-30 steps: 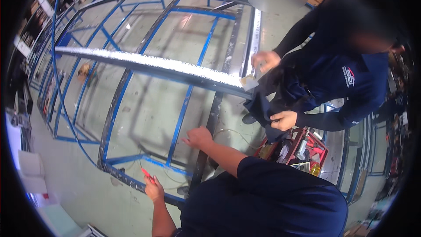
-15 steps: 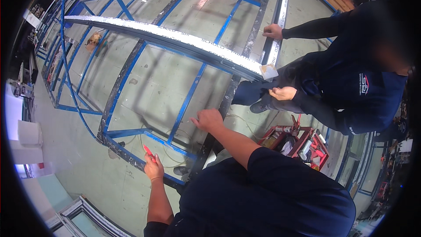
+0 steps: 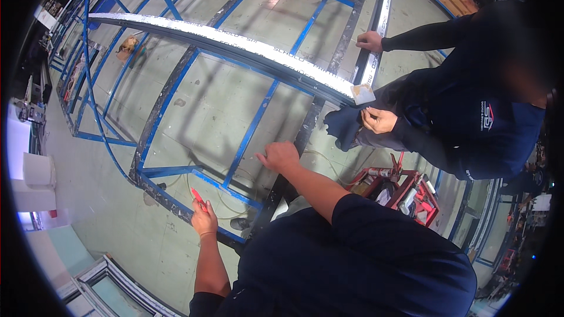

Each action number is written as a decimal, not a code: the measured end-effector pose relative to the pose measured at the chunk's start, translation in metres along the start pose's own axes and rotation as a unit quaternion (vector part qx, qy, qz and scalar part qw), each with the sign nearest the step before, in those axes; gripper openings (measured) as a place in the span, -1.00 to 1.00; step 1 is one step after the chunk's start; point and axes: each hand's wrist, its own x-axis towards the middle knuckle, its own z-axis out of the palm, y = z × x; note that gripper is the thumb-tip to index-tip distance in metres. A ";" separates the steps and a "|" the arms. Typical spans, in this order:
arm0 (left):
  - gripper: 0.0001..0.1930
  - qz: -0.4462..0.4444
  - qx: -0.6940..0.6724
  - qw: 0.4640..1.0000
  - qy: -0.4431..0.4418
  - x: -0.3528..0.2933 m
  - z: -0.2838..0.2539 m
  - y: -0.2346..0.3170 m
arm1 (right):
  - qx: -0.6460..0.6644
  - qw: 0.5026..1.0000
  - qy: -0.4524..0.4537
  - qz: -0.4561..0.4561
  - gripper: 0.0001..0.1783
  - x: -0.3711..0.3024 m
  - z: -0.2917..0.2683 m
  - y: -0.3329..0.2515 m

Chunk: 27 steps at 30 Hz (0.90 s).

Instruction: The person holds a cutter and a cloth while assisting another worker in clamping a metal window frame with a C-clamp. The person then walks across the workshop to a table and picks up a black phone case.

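Note:
In my left hand (image 3: 204, 218) is a slim red hand tool (image 3: 197, 195), its tip pointing up past my fingers; its exact kind is too small to tell. That hand is closed round it, beside the near edge of a blue and black metal stand (image 3: 151, 128). My right hand (image 3: 280, 157) hovers over the stand's near right part, fingers curled in, with nothing visible in it. Across the stand lies a large dark window or door frame (image 3: 247, 53) with white printed film on its faces. A pale, brown-marked patch (image 3: 363, 94) covers its near right corner.
A co-worker at right has one hand (image 3: 369, 41) at the frame's side and another hand (image 3: 379, 120) below the corner, near dark blue cloth (image 3: 342, 128). A red tool carrier (image 3: 432, 217) stands between us. A blue hose (image 3: 88, 82) hangs at left. Glazed frames (image 3: 108, 285) lie lower left.
The co-worker's lower hand has shifted slightly up and right toward the frame's corner, and the dark blue cloth below it has changed shape. My hands have barely moved.

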 end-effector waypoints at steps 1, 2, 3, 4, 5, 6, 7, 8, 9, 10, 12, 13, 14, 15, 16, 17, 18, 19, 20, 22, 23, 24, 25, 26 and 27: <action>-0.57 0.002 0.002 1.000 0.004 0.000 0.000 -0.001 | 0.003 1.000 0.004 -0.002 -0.44 0.000 0.000 0.000; -0.57 0.001 0.002 1.000 0.004 -0.001 0.001 -0.001 | 0.003 1.000 0.003 -0.003 -0.44 0.000 0.001 0.000; -0.57 -0.002 0.003 1.000 0.002 0.000 0.001 -0.001 | 0.003 1.000 -0.002 0.003 -0.45 0.001 0.000 0.000; -0.57 -0.004 0.004 1.000 0.000 0.000 0.001 -0.001 | 0.003 1.000 -0.007 0.008 -0.45 0.001 0.000 0.000; -0.57 -0.004 0.004 1.000 0.001 0.000 0.001 -0.001 | 0.003 1.000 -0.006 0.008 -0.45 0.002 -0.001 0.000; -0.57 -0.006 0.006 1.000 0.000 0.001 0.002 -0.001 | 0.000 1.000 -0.001 0.008 -0.45 0.002 0.000 0.000; -0.57 -0.007 0.008 1.000 -0.001 0.001 0.002 -0.001 | -0.002 1.000 0.005 0.008 -0.45 0.002 0.000 0.000; -0.57 -0.006 0.008 1.000 0.000 0.000 0.001 -0.001 | -0.002 1.000 0.007 0.008 -0.45 0.001 0.001 -0.001; -0.57 -0.005 0.007 1.000 0.000 -0.001 -0.001 0.000 | -0.002 1.000 0.007 0.006 -0.45 -0.001 0.002 -0.001; -0.57 -0.005 0.006 1.000 -0.001 -0.001 -0.002 0.001 | -0.001 1.000 0.008 0.004 -0.44 -0.001 0.002 0.000; -0.56 -0.004 0.004 1.000 -0.001 -0.001 0.000 0.000 | -0.001 1.000 0.001 0.008 -0.44 0.001 0.002 0.000; -0.56 -0.004 0.002 1.000 -0.002 -0.002 0.000 -0.001 | 0.000 1.000 -0.009 0.011 -0.44 0.001 0.002 0.000; -0.56 -0.003 0.003 1.000 -0.003 -0.002 0.000 -0.002 | 0.001 1.000 -0.009 0.012 -0.44 0.000 0.002 -0.001; -0.56 -0.007 0.004 1.000 -0.005 -0.001 0.001 -0.001 | 0.002 1.000 0.004 0.007 -0.43 0.000 0.001 0.000; -0.56 -0.011 0.005 1.000 -0.007 -0.001 0.001 -0.001 | 0.002 1.000 0.018 0.002 -0.41 0.000 0.001 0.001; -0.56 -0.011 0.006 1.000 -0.008 -0.001 0.001 -0.001 | 0.003 1.000 0.018 0.002 -0.41 0.000 0.002 0.001; -0.56 -0.012 0.007 1.000 -0.007 -0.001 0.001 -0.001 | 0.001 1.000 0.020 0.000 -0.41 0.000 0.003 0.001; -0.56 -0.013 0.008 1.000 -0.007 -0.001 0.001 -0.001 | 0.000 1.000 0.023 -0.002 -0.41 0.000 0.004 0.002; -0.56 -0.012 0.009 1.000 -0.008 -0.001 0.001 -0.001 | 0.000 1.000 0.023 -0.001 -0.41 0.000 0.005 0.002; -0.58 -0.008 0.000 1.000 -0.004 -0.001 0.002 -0.002 | 0.010 1.000 0.020 0.002 -0.41 0.000 0.006 0.003; -0.58 -0.007 0.001 1.000 -0.006 -0.001 0.001 -0.002 | 0.011 1.000 0.020 0.004 -0.41 0.001 0.007 0.003; -0.57 -0.011 0.004 1.000 -0.010 0.000 0.001 0.000 | 0.008 1.000 0.021 -0.001 -0.41 0.002 0.005 0.003; -0.56 -0.015 0.008 1.000 -0.015 0.000 0.000 0.001 | 0.006 1.000 0.022 -0.004 -0.41 0.002 0.003 0.003; -0.56 -0.014 0.007 1.000 -0.017 0.000 0.000 0.000 | 0.006 1.000 0.021 -0.003 -0.41 0.001 0.003 0.001; -0.56 -0.018 0.004 1.000 -0.016 0.000 -0.001 0.000 | 0.006 1.000 0.020 -0.002 -0.41 0.001 0.004 0.001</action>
